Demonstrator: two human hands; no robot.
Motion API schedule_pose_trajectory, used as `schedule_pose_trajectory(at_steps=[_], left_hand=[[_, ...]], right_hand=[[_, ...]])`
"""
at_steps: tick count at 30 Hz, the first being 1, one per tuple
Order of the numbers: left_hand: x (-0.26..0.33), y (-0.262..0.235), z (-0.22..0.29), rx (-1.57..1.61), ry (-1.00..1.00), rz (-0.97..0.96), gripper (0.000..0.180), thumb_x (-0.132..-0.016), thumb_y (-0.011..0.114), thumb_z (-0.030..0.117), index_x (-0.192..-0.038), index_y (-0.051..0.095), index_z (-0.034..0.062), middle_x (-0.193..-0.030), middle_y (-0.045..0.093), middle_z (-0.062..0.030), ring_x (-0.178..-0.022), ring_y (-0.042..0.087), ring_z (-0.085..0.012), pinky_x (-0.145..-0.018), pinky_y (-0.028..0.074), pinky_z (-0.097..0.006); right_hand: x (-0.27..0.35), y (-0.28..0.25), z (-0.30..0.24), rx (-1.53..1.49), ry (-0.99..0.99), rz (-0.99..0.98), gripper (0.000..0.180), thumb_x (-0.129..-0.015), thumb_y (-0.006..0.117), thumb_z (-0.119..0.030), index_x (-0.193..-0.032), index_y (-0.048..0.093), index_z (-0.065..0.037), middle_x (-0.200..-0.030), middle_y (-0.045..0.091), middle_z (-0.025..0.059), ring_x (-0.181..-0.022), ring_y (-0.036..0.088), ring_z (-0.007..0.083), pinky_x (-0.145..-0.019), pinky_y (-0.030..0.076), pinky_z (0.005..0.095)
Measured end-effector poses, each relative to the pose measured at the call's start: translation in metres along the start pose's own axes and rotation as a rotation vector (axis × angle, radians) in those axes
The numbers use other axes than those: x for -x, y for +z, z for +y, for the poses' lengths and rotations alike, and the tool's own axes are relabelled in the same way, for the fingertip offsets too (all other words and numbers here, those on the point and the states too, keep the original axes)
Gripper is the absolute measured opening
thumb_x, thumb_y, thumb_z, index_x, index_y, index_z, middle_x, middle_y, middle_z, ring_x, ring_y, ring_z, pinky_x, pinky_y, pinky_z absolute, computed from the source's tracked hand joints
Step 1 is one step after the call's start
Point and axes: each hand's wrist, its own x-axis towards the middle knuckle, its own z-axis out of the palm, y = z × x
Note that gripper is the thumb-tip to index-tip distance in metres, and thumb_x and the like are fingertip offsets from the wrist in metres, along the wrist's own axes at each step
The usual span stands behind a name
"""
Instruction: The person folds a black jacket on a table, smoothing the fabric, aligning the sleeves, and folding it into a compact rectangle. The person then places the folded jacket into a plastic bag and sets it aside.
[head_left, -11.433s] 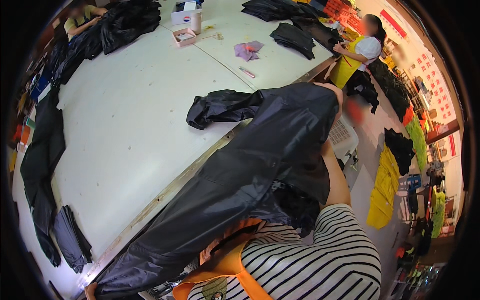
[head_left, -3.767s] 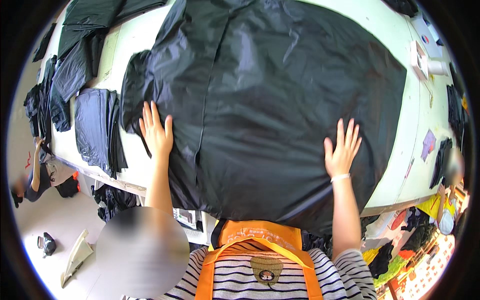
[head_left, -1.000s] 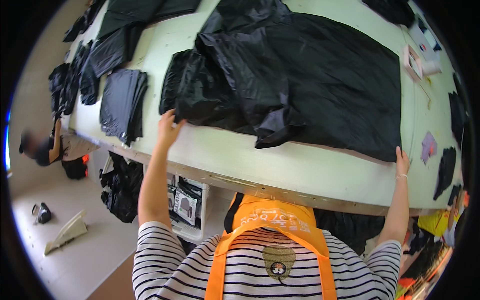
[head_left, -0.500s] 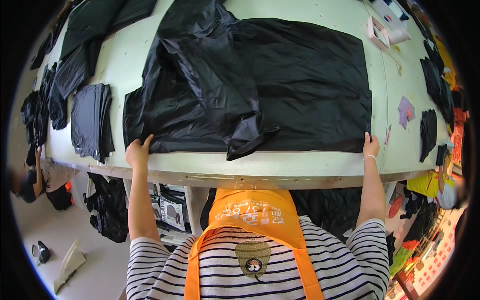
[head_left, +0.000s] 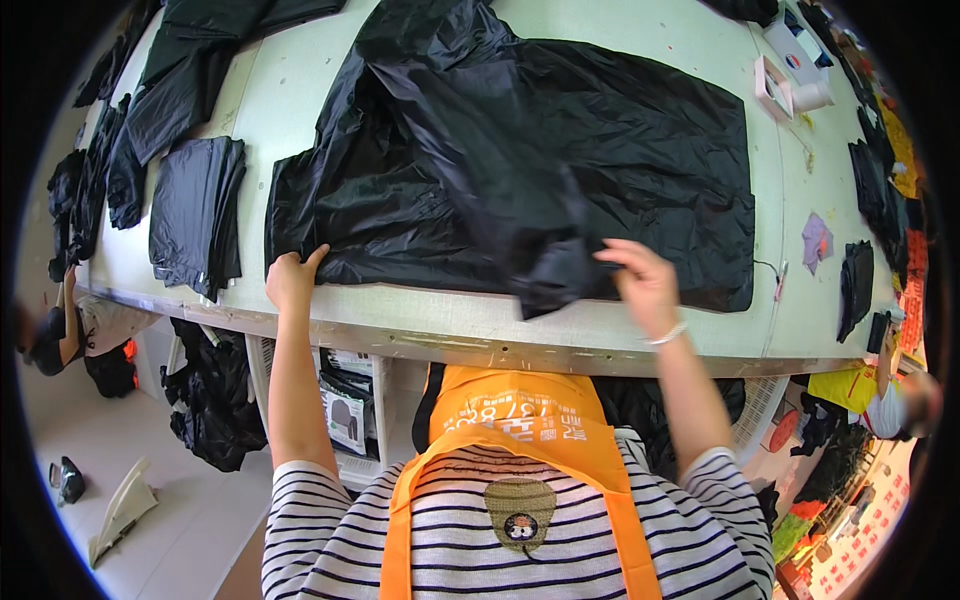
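A large black jacket (head_left: pixel 660 150) of thin, shiny fabric lies spread across the table, its near edge close to the table's front. My left hand (head_left: pixel 294 278) pinches the jacket's near left corner between thumb and fingers. One sleeve (head_left: pixel 480 170) runs diagonally over the body toward me, its lower end smeared by motion. At that end my right hand (head_left: pixel 645 285) is closed on the sleeve, just above the near edge. To the left of the jacket sits a folded stack of black garments (head_left: pixel 197 212).
More black garments (head_left: pixel 185 75) cover the far left of the pale table (head_left: pixel 420 320). On the right are a pink-framed box (head_left: pixel 772 88), a purple scrap (head_left: pixel 815 243) and a folded black piece (head_left: pixel 855 285). Other people (head_left: pixel 70 335) stand at both ends.
My right hand has left the jacket's near right corner and moved left to the sleeve end, which has shifted right. My left hand keeps its hold on the left corner.
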Motion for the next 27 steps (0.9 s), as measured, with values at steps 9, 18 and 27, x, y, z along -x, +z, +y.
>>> schedule_pose_trajectory(at_steps=[9, 18, 27], left_hand=[[-0.010, -0.001, -0.001, -0.023, -0.034, -0.067, 0.047, -0.070, 0.068, 0.050, -0.079, 0.070, 0.0041, -0.084, 0.067, -0.0194, -0.083, 0.064, -0.0368, -0.072, 0.050, -0.044], [0.025, -0.036, 0.051, 0.195, 0.553, 0.267, 0.059, -0.074, 0.064, 0.015, -0.130, 0.049, 0.0071, -0.130, 0.053, -0.0174, -0.119, 0.049, -0.0367, -0.099, 0.039, -0.041], [0.048, 0.039, 0.210, 0.019, 0.815, 0.072, 0.083, -0.077, 0.061, 0.059, -0.146, 0.032, 0.0243, -0.155, 0.022, -0.0030, -0.142, 0.018, -0.0336, -0.108, 0.016, -0.063]], right_hand=[[-0.021, -0.253, 0.166, -0.085, 0.786, 0.253, 0.024, -0.092, 0.048, -0.001, -0.103, 0.068, -0.006, -0.100, 0.067, 0.0044, -0.088, 0.061, 0.0084, -0.075, 0.048, 0.0211], [0.034, -0.160, 0.144, 0.253, 0.537, 0.692, 0.053, -0.090, 0.056, -0.048, -0.104, 0.061, 0.003, -0.100, 0.065, 0.0189, -0.095, 0.060, 0.0293, -0.086, 0.044, 0.0362], [0.014, -0.165, 0.120, 0.619, 0.321, 0.806, 0.031, -0.097, 0.047, -0.024, -0.087, 0.056, 0.004, -0.076, 0.060, 0.0275, -0.074, 0.057, 0.0479, -0.063, 0.045, 0.0494]])
